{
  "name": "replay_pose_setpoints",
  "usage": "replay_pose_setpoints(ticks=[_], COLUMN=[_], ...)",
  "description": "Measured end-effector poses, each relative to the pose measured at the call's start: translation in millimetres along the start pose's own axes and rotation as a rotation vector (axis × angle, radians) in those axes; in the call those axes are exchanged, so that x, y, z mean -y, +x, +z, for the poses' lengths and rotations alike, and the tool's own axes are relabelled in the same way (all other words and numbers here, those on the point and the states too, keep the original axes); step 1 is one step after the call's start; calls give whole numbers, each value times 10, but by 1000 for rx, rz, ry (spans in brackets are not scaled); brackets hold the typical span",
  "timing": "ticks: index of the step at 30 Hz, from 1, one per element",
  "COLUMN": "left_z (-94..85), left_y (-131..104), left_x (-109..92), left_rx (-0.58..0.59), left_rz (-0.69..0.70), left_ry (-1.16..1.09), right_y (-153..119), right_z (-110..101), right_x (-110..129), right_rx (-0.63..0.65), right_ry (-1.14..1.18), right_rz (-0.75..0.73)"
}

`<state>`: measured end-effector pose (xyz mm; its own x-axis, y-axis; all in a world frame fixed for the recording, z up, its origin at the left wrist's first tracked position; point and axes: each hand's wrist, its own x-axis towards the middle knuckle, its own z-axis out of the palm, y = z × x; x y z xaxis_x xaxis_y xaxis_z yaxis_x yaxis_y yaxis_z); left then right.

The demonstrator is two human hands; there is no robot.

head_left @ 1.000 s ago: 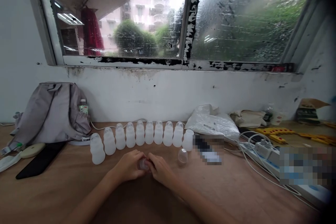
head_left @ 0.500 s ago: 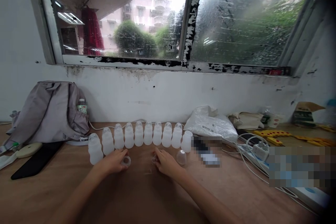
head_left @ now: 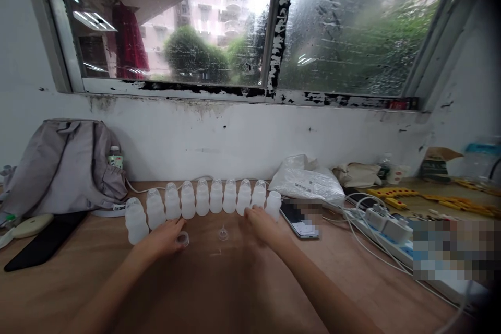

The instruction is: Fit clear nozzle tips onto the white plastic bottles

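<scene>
Several frosted white baby bottles [head_left: 156, 210] stand in a curved row, most topped with clear domed caps. At the right end, one bottle [head_left: 274, 202] has no cap. My left hand [head_left: 167, 238] rests on the table before the left bottles, its fingers closed on a small clear ring [head_left: 182, 240]. A clear bottle nipple [head_left: 223, 233] stands on the table between my hands. My right hand [head_left: 261, 225] is in front of the uncapped bottle, smeared by motion. Its fingertips are partly hidden, so what they touch cannot be made out. No loose cap shows past that hand.
A phone [head_left: 299, 219] lies right of the row. Behind it sits a plastic bag [head_left: 307, 182]. White cables and a power strip [head_left: 430, 261] run along the right. A grey backpack [head_left: 70, 162] and a black flat object [head_left: 43, 245] are on the left.
My right hand has let go of the clear nipple and moved right, over where the loose domed cap lay. My left hand keeps the ring. The view has shifted slightly.
</scene>
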<state>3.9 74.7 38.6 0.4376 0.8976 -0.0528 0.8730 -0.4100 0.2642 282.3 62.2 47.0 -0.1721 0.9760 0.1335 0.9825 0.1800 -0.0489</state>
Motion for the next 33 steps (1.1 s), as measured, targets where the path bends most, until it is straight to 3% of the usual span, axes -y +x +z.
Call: replay_pose_setpoints(ticks=[5,10,12,17,24,28,33], left_z=[17,18,-5,-61,-8,-11,-87], left_y=[29,32,19,-8,20,21,-59], left_x=[29,47,29,-26,-5,-67,-390], left_rx=[48,43,54,61,33,-79,-368], left_rz=[6,-4,-16,-23,45,133,255], left_ry=[61,101,114,118,83,77,-48], right_y=[34,91,109,158,246,248,124], right_z=[-26,-63,-138,-187,29,-33,-347], right_x=[-318,-417,-395,-382,-569,-547,-333], right_rx=[45,48,-37,-560,-558,-578,-668], right_ry=[-16,14,30,-10,-15,167,295], right_rz=[163,221,227,159,162,155,118])
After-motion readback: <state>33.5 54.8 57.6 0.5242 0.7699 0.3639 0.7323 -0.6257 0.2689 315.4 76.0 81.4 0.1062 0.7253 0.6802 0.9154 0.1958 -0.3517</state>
